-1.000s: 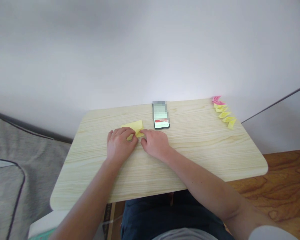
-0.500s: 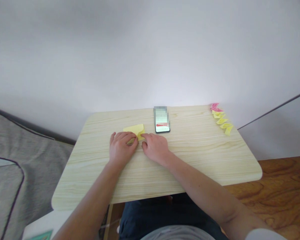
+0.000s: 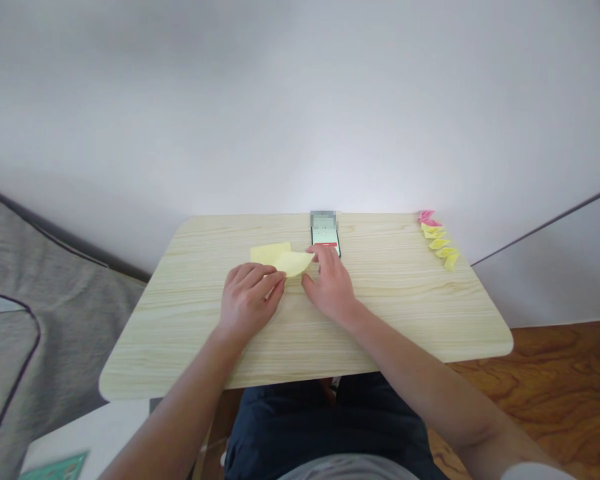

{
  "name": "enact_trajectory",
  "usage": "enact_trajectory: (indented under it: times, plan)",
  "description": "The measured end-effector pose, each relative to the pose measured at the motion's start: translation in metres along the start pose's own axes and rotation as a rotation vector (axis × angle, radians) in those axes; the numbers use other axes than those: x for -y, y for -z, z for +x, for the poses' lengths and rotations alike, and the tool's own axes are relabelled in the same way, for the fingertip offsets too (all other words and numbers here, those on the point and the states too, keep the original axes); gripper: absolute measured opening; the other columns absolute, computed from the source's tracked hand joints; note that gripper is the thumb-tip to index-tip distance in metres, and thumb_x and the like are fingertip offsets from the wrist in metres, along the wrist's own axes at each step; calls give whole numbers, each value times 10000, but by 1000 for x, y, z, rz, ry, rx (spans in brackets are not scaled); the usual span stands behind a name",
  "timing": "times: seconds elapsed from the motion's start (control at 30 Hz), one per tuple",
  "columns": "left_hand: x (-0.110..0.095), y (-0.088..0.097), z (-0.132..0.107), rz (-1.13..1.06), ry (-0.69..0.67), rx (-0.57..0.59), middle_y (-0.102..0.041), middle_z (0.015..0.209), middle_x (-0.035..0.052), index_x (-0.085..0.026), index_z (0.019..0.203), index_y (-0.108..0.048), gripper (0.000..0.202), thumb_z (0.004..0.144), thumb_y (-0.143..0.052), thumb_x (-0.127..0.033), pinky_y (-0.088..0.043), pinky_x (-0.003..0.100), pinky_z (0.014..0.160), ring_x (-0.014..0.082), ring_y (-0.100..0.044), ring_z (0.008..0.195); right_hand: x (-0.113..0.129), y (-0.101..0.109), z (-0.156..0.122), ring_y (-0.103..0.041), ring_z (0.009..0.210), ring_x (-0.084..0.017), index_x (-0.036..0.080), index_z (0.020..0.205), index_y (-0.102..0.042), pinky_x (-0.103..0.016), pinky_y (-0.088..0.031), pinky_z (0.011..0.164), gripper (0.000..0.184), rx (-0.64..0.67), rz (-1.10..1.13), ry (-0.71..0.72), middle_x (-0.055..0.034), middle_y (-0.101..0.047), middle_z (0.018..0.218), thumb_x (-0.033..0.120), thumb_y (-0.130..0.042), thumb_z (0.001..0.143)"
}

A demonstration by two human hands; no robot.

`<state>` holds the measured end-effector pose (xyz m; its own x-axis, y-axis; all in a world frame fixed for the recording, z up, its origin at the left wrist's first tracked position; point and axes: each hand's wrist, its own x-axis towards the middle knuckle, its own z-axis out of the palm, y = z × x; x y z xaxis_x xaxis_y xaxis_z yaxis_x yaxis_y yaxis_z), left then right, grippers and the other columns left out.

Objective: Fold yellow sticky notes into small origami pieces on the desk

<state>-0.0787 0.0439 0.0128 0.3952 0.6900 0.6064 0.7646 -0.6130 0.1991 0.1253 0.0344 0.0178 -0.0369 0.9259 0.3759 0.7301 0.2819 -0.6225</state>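
Note:
A yellow sheet of paper (image 3: 296, 263) curves up above the table, in front of a flat yellow paper stack (image 3: 269, 253). My left hand (image 3: 250, 297) pinches the sheet's near left corner between thumb and fingers. At the sheet's right tip is my right hand (image 3: 333, 283), its index finger touching or almost touching the edge. Thumb and index finger of that hand stand apart. Right behind it lies a phone (image 3: 325, 235) with a lit screen, its lower end partly covered by the fingers.
Several folded paper pieces form a row at the table's right back, a pink one (image 3: 429, 218) farthest and yellow ones (image 3: 439, 244) nearer. The pale wooden table (image 3: 405, 320) meets a white wall (image 3: 300, 120). Grey fabric (image 3: 80, 333) lies to the left.
The yellow sheet has come up from the stack and now extends right. My right hand has moved right, toward the phone, while my left hand has shifted slightly. The view has tilted a little.

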Motion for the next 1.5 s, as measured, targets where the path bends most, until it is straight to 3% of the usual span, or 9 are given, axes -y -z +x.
enact_trajectory:
  times: [0.1, 0.2, 0.33, 0.47, 0.73, 0.9, 1.13, 1.33, 1.5]
  plan:
    - [-30, 3, -15, -51, -32, 85, -763, 1023, 44, -271, 987, -743, 148, 904, -645, -198, -485, 419, 916, 236, -665, 998, -8, 21, -27, -518, 1191, -263, 254, 1231, -649, -426, -440, 1020, 399, 6, -66, 148, -99, -580, 1273, 155, -618, 846]
    - [-60, 2, -28, -96, -14, 162, -755, 1021, 49, -256, 971, -729, 137, 918, -621, -190, -483, 431, 932, 247, -652, 1025, -16, 37, -56, -524, 1173, -275, 265, 1052, -725, -461, -432, 1024, 230, 91, -94, 186, -79, -634, 1202, 166, -640, 863]
    - [-91, -2, -40, -165, 22, 233, -742, 995, 54, -244, 943, -714, 125, 932, -602, -187, -482, 434, 922, 240, -646, 995, -26, 49, -82, -571, 1104, -262, 244, 1023, -723, -446, -461, 974, 157, 186, -73, 165, -71, -694, 1093, 213, -674, 877]
    - [-108, -2, -46, -237, 78, 229, -739, 1009, 40, -256, 964, -716, 122, 934, -612, -200, -472, 436, 931, 233, -636, 998, -34, 56, -94, -612, 1065, -235, 236, 977, -718, -429, -473, 975, 131, 183, -18, 164, -53, -723, 1058, 169, -651, 887]
    - [-96, 7, -56, -252, 177, 193, -726, 1114, 34, -273, 990, -732, 237, 835, -662, -109, -453, 472, 993, 260, -608, 1095, -46, 64, -110, -644, 1165, -214, 254, 1026, -709, -423, -503, 1054, 263, 80, 168, 90, -51, -724, 1162, 82, -583, 873]
    - [-88, 4, -56, -276, 108, 198, -739, 1082, 22, -281, 991, -742, 244, 879, -617, -104, -474, 439, 961, 236, -620, 1068, -48, 65, -111, -633, 1199, -223, 253, 1029, -705, -435, -506, 1071, 282, 99, 152, 66, -60, -699, 1223, 75, -580, 851]
    - [-93, 3, -60, -217, 1, 197, -755, 1051, 18, -275, 1012, -727, 198, 877, -654, -151, -473, 444, 961, 246, -635, 1046, -36, 69, -127, -575, 1215, -282, 274, 1090, -693, -540, -463, 1081, 305, -54, -23, 63, -90, -657, 1201, 102, -630, 846]
    - [-96, 4, -60, -215, -24, 201, -755, 1026, 25, -276, 1026, -726, 205, 872, -659, -159, -479, 443, 945, 240, -642, 1024, -19, 63, -139, -587, 1170, -290, 295, 1069, -709, -544, -460, 1047, 253, 19, -40, 57, -68, -695, 1141, 167, -678, 852]
    - [-99, 4, -59, -256, 6, 182, -753, 1024, 18, -286, 1013, -730, 207, 862, -670, -159, -483, 439, 939, 236, -640, 1018, -23, 59, -138, -635, 1097, -253, 290, 980, -731, -499, -494, 1013, 202, 47, 11, 39, -45, -723, 1035, 141, -636, 883]
